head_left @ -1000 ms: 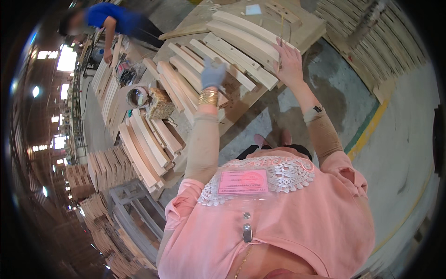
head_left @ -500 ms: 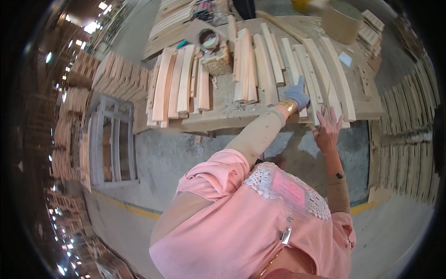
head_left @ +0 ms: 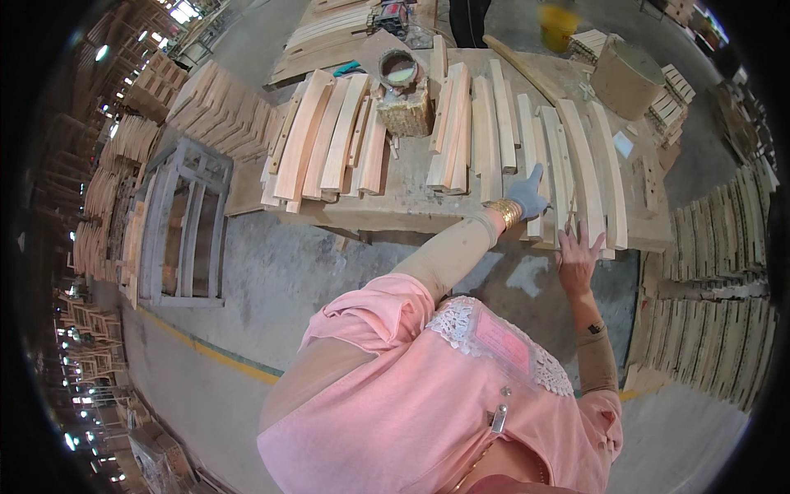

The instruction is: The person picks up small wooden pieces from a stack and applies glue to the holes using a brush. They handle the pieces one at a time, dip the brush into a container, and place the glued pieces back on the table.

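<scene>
My left hand [head_left: 527, 196], in a grey-blue glove with gold bangles at the wrist, rests over the near part of a pale wooden strip [head_left: 531, 136]. Its fingers point away from me and look stretched out. To its right, my bare right hand [head_left: 578, 262] has its fingers spread at the near ends of several strips. A long curved wooden piece [head_left: 583, 169] lies just beyond those fingers, and another curved piece [head_left: 609, 177] is to its right. A thin, stick-like thing shows near the right fingertips; whether I touch it is unclear.
The strips lie on a worktable [head_left: 403, 212]. More curved pieces [head_left: 344, 136] are at left, beside a pot [head_left: 398, 70] on a crusted block [head_left: 406, 114]. A round tub [head_left: 627, 78] stands far right. Stacked wood [head_left: 714, 222] rises at right; a grey frame [head_left: 185, 226] stands left.
The view has shifted, so the table sits lower in the picture. My right hand's fingers are now closer to the strips' near ends. My left hand stays over its strip.
</scene>
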A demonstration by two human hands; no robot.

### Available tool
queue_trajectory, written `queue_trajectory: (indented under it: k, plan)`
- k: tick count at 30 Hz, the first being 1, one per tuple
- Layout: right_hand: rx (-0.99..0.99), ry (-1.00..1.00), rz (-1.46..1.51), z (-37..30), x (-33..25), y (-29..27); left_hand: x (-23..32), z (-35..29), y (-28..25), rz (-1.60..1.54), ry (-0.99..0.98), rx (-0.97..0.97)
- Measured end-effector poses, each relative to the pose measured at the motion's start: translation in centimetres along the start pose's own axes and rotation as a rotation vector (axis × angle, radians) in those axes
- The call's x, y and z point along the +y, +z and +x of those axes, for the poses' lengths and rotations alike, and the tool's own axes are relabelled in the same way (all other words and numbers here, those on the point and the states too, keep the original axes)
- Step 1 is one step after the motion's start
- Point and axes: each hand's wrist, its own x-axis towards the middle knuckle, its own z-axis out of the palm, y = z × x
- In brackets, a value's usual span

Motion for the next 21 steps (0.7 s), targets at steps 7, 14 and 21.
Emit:
queue_trajectory:
  k: [7, 14, 21]
  plan:
    - [0.067, -0.021, -0.058, -0.2, 0.4, 0.8, 0.8, -1.1, -0.4, -0.055, 0.013, -0.044]
    - [0.317, -0.081, 0.177, 2.4, -0.4, -2.3, 0.6, -1.4, -1.2, -0.24, 0.192, 0.118]
    - [0.468, -0.027, 0.455, 7.3, -0.7, -11.5, 5.5, -2.8, -7.4, -0.553, 0.208, 0.004]
